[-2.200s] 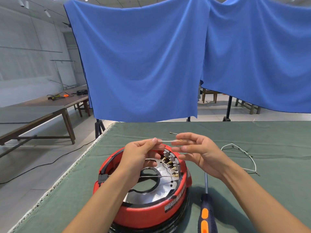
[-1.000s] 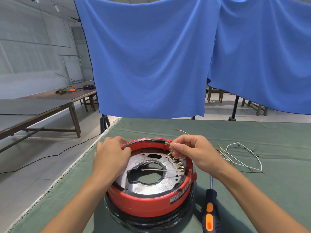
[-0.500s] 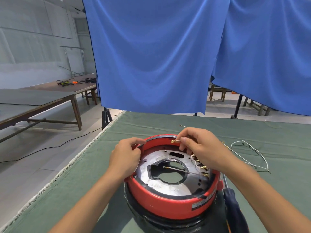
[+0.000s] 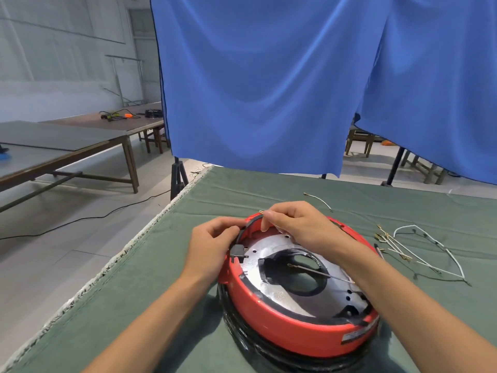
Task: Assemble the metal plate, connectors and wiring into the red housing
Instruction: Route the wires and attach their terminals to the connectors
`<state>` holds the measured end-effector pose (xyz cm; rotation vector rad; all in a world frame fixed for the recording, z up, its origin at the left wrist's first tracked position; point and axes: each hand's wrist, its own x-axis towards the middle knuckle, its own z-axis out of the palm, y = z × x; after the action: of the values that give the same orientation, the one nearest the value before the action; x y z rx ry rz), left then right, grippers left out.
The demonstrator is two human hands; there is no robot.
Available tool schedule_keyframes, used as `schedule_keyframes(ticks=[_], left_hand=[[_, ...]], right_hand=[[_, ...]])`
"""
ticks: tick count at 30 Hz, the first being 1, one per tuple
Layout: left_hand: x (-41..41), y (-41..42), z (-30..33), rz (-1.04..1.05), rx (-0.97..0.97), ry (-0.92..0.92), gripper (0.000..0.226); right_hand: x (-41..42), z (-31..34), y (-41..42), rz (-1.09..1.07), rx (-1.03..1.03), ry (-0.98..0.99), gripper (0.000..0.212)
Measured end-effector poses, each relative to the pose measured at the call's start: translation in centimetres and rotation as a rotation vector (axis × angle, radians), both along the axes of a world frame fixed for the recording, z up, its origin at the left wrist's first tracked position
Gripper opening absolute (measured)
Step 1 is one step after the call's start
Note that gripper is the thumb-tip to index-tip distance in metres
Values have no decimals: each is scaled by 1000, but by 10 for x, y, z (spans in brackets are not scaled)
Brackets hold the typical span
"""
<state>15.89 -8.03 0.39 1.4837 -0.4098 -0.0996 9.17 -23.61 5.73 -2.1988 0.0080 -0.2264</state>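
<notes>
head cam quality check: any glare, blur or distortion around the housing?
Head view: glare blows out parts of the metal plate; the near rim of the red housing and both forearms look soft; wide-angle bend shows at the table edge; right hand and loose wires are reasonably sharp.

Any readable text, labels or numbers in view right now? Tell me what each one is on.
No text can be read.
Label on the red housing, near side at the right: a white sticker with dark print, too blurred to read.
Nothing legible on the metal plate, the loose wires or the blue cloth.
</notes>
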Motion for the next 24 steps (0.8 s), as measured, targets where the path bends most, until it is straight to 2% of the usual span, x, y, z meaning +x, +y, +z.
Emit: schedule_keyframes(ticks=[3, 7, 13, 24], left_hand=[[0, -3, -5, 41, 8, -67, 32], [0, -4, -6, 55, 2, -83, 32], [-1, -3, -8, 37, -65, -51, 12], [0, -3, -8, 35, -63, -47, 11]], right_hand=[[0, -8, -3, 49, 55, 15, 32], [-1, -15, -4, 61, -87, 22, 25], [-6, -20, 2, 97, -31, 92, 17], [-8, -18, 6, 77, -248, 106, 17]])
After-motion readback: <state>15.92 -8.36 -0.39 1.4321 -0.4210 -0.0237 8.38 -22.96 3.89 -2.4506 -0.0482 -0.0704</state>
